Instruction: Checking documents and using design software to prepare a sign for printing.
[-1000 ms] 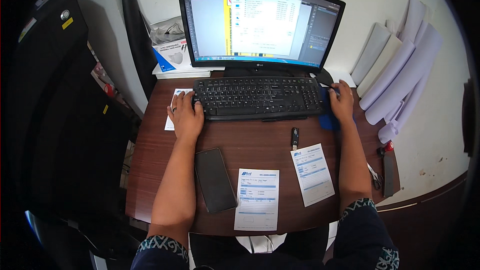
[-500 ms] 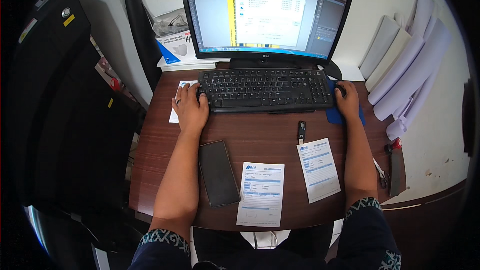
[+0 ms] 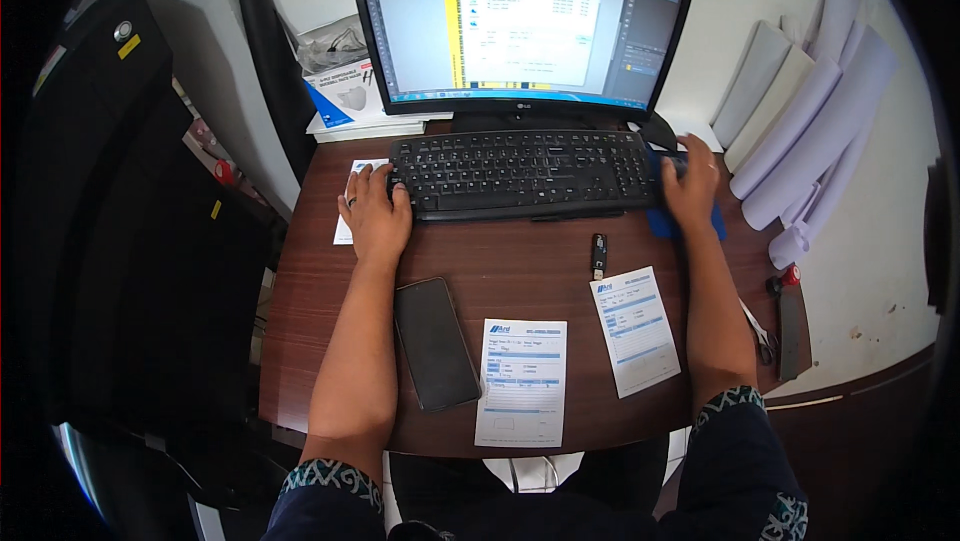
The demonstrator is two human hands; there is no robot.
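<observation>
My left hand (image 3: 372, 211) rests at the left end of a black keyboard (image 3: 515, 209), its fingers spread over the edge keys and a ring on one finger. On the right, my right hand (image 3: 692, 189) is around a dark computer mouse (image 3: 680, 163), mostly hidden under the fingers, on a blue mouse pad (image 3: 715, 226). Behind the keyboard stands a curved monitor (image 3: 615, 41) with a file window over a yellow design.
Between my forearms lie a black phone (image 3: 437, 343), two printed forms (image 3: 522, 411) (image 3: 640, 356) and a black USB stick (image 3: 599, 253). Another paper (image 3: 343, 231) is under my left hand. Paper rolls (image 3: 800, 141) lean at right, near scissors (image 3: 765, 341). A mask box (image 3: 350, 96) stands at left.
My right hand has shifted slightly forward at the mouse, its fingers reaching farther out. My left hand keeps its place on the keyboard. The whole view has moved a little.
</observation>
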